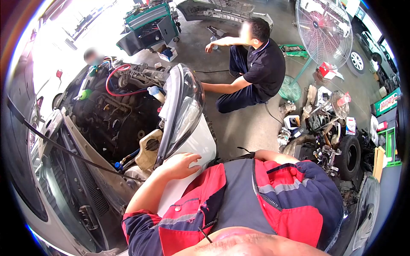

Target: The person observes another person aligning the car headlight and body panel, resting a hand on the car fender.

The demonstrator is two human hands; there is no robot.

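Left hand [181,165] is at the white fender [200,143] of the car, just below the headlight [191,106]. Fingers loosely curled and spread, nothing gripped; looks rested on the panel edge, though the fisheye angle makes firm contact hard to confirm. Right forearm [277,156] crosses in front of the body on the other side; right hand is hidden past the wrist, so can't tell if it's holding anything. Fender is on the car, directly ahead and slightly left of the wearer. Engine bay [121,113] is exposed, left of the headlight. Yellowed plastic tank [147,155] sits in the near corner of the bay, close to the left hand, with a blue fitting [118,165] beside it. Red hose [110,83] loops over the far part of the bay. Co-worker [267,68] in a dark shirt squats by the car's front: one arm reaches in behind the headlight, hand out of sight; the other is stretched out over a knee. A second person's head [91,56] shows across the bay. Tool cart [147,21] beyond, big floor fan [322,32] behind the co-worker, tire [348,158] among loose parts on the right.
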